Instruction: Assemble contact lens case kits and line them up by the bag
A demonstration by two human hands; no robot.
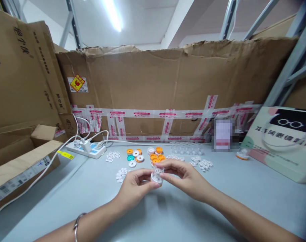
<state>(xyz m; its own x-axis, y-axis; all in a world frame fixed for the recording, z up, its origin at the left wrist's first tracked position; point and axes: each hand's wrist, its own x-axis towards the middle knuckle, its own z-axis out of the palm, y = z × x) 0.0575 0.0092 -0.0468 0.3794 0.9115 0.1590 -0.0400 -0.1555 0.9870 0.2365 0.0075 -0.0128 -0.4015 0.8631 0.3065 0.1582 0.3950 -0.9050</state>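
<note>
Above the table, my left hand [134, 186] pinches a white round plastic base [156, 179] between thumb and fingers. Right over that base, a clear cylindrical plastic piece [158, 170] with small white parts inside is gripped by the fingertips of my right hand [186, 174]. The two pieces meet or nearly meet; I cannot tell whether they are joined. Just beyond my hands lie orange round caps [155, 161], partly hidden by my right fingers. Small white discs [121, 174] are spread beside my left hand.
White, orange and teal round parts [130, 158] stand farther back. Small white pieces [202, 163] and a row of clear cups [186, 149] lie to the right. A power strip [89, 149], an open carton [24, 168] and a paper bag [278, 144] flank the table.
</note>
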